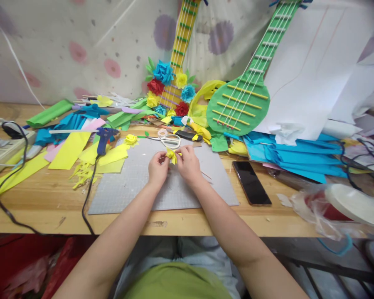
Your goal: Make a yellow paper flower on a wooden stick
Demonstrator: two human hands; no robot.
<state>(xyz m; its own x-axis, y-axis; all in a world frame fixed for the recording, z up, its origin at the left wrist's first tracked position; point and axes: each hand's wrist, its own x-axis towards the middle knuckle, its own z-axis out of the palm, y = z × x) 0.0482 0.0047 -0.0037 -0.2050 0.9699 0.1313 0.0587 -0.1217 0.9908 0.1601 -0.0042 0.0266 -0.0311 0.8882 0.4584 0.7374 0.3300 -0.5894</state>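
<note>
Head view: small bright-yellow ruffled flower, apparently crepe paper (171, 156), sits pinched between the two hands, over the far half of the grey gridded flat mat (124, 195), just nearer than the white-handled metal scissors (171, 142). Handling, my read: next to no weight, soft, not slippery; petals should crease or tear easily, so take it low at the gathered base with light fingertip pressure and leave the petal edges alone. Left hand (158, 168) has thumb and fingertips closed on the flower's left side, remaining fingers curled in. Right hand (188, 164) has a narrow pinch on the right side, knuckles up, back of hand showing. Exact contact points inside the folds too small to tell. Both forearms reach forward from the near edge and converge, wrists near the mat; can't tell whether they rest on it.
</note>
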